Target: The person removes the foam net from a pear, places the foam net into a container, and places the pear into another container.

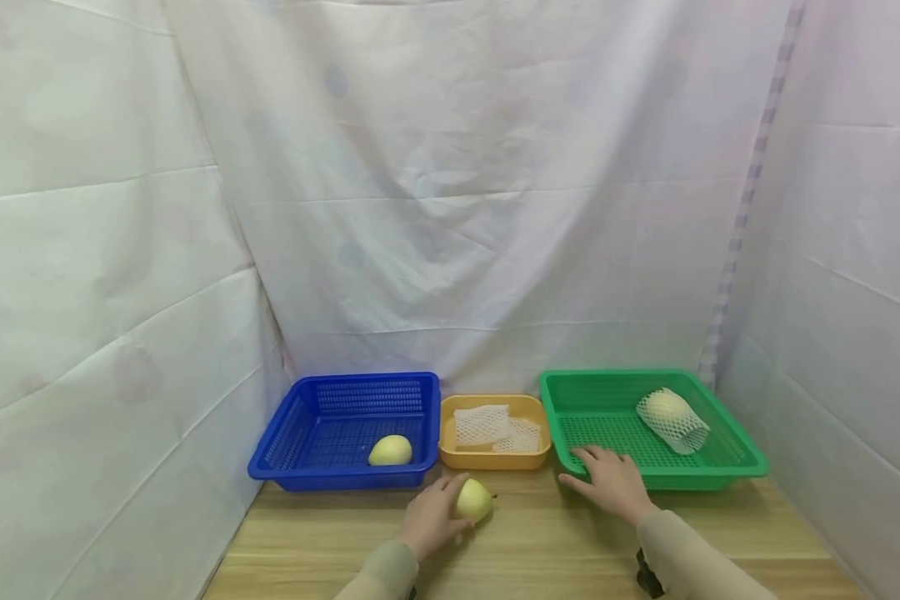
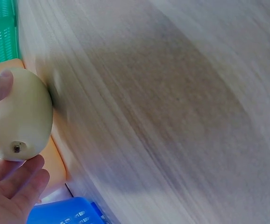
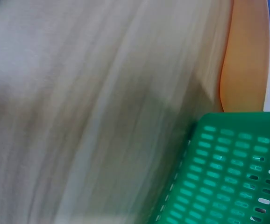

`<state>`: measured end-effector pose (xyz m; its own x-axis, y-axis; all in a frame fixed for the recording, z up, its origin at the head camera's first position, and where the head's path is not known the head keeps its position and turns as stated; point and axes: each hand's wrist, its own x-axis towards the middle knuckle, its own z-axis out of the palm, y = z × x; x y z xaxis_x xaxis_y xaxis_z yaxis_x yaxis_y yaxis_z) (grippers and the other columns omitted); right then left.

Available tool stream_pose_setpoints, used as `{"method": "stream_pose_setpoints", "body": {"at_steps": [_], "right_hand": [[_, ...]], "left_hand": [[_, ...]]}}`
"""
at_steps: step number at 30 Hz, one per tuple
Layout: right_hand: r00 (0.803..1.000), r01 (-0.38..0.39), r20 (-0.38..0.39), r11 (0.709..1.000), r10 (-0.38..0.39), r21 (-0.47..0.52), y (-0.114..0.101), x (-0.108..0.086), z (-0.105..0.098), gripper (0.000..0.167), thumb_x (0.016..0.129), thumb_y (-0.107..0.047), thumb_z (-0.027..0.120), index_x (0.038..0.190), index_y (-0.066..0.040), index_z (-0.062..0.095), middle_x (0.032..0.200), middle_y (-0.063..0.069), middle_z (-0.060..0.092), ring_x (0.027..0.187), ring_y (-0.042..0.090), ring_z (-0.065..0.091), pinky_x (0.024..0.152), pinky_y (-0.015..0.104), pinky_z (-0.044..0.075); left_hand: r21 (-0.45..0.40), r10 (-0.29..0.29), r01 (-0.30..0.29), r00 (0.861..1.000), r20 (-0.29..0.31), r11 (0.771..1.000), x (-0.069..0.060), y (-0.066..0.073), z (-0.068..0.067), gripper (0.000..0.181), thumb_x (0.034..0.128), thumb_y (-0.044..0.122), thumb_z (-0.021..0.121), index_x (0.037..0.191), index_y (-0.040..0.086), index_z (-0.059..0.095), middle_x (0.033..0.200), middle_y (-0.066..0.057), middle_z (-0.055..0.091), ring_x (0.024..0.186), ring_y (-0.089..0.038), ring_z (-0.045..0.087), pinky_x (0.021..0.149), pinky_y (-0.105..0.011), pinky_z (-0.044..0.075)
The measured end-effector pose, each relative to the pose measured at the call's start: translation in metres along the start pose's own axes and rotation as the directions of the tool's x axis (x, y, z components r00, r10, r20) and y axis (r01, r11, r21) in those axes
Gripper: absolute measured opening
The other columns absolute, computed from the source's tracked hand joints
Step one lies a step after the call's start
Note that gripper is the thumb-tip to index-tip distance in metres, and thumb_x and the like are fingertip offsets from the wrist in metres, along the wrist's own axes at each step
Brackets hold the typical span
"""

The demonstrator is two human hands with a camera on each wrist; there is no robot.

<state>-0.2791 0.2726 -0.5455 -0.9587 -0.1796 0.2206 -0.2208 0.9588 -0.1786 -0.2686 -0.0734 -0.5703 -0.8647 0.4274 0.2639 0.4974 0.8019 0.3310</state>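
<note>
A pale yellow pear with a short dark stem is in front of the orange tray, gripped by my left hand. In the left wrist view, the thumb lies on one side of the pear and the fingers on the other, near its dark end. Over the front left corner of the green basket is my right hand, fingers spread and holding nothing; whether it touches the rim I cannot tell. A fruit in a white foam net lies inside that basket.
On the left stands a blue basket with another pale yellow fruit in it. Between the baskets, an orange tray contains white foam nets. All stand on a wooden table, with white curtains behind and at both sides.
</note>
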Motion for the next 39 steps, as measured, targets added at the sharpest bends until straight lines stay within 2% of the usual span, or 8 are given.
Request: {"method": "stream_pose_setpoints", "body": {"at_steps": [7,14,29,39], "right_hand": [[0.996,0.035,-0.077,0.996,-0.041,-0.077,0.001,-0.006,0.011,0.064,0.085,-0.065,0.058,0.123,-0.014,0.065,0.116,0.012,0.064,0.105,0.036,0.058,0.083,0.060,0.041],[0.982,0.057,-0.173,0.989,-0.080,-0.135,0.000,-0.008,0.016,0.057,0.085,-0.062,0.061,0.115,-0.014,0.068,0.102,0.007,0.065,0.090,0.030,0.059,0.070,0.049,0.042],[0.965,0.047,-0.249,0.988,-0.083,-0.146,0.001,-0.008,0.022,0.043,0.087,-0.054,0.064,0.103,-0.015,0.069,0.096,0.006,0.067,0.083,0.028,0.059,0.066,0.045,0.039],[0.951,0.053,-0.293,0.984,-0.101,-0.169,0.001,-0.006,0.026,0.036,0.086,-0.052,0.066,0.090,-0.016,0.063,0.085,0.003,0.063,0.072,0.025,0.055,0.061,0.041,0.035]], "left_hand": [[-0.015,-0.029,0.030,0.999,0.023,0.999,0.000,-0.001,0.000,0.076,0.0734,0.039,0.082,0.139,0.019,0.051,0.121,-0.006,0.062,0.102,-0.025,0.062,0.082,-0.046,0.052],[-0.017,-0.031,0.031,0.999,0.029,0.999,0.002,-0.001,-0.002,0.076,0.0725,0.040,0.083,0.139,0.018,0.052,0.122,-0.007,0.062,0.102,-0.025,0.062,0.081,-0.046,0.052],[-0.006,0.025,-0.025,1.000,-0.013,1.000,0.004,-0.003,-0.003,0.074,0.0697,0.041,0.084,0.134,0.019,0.055,0.116,-0.004,0.063,0.097,-0.021,0.062,0.077,-0.042,0.053],[0.004,0.026,-0.026,1.000,-0.015,1.000,0.009,-0.002,-0.010,0.073,0.0712,0.043,0.083,0.134,0.021,0.054,0.115,0.000,0.062,0.097,-0.017,0.060,0.078,-0.037,0.052]]}}
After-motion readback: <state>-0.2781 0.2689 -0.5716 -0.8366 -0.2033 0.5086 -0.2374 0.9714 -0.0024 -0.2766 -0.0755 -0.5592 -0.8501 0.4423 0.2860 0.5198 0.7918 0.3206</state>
